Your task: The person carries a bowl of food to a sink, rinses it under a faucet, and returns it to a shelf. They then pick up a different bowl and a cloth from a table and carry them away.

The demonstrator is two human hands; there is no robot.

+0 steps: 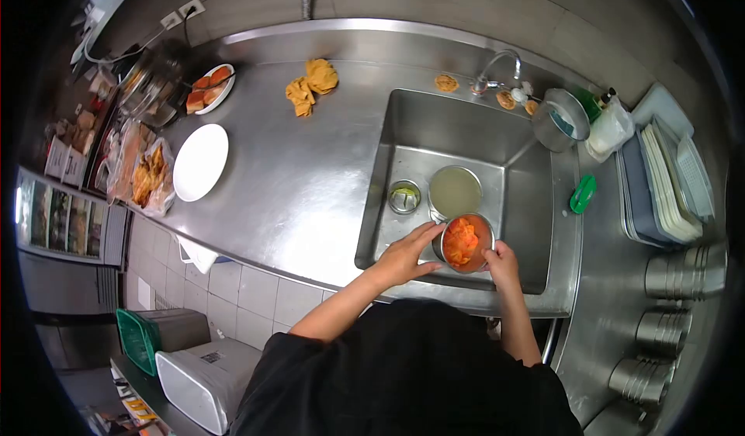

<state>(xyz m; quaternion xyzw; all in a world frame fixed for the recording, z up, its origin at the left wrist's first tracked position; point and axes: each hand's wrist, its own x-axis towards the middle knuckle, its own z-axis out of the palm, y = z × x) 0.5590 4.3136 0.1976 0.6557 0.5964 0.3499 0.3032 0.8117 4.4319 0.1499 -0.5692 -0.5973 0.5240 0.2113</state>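
Observation:
A metal bowl (483,261) with orange-red pieces (461,241) in reddish liquid is held over the near part of the steel sink (510,164). My left hand (405,257) lies against the bowl's left side, its fingers apart. On the right, my right hand (501,264) grips the bowl's rim with closed fingers. Just beyond the bowl, a round container of cloudy liquid (455,192) stands in the sink. To its left is a small round container (403,197) with something green inside.
The faucet (497,67) rises behind the sink, with a metal pot (560,119) and green brush (583,194) at right. Trays (660,184) and stacked metal containers (686,273) stand farther right. Yellow cloths (311,87), a white plate (201,162) and bagged food (150,174) lie left.

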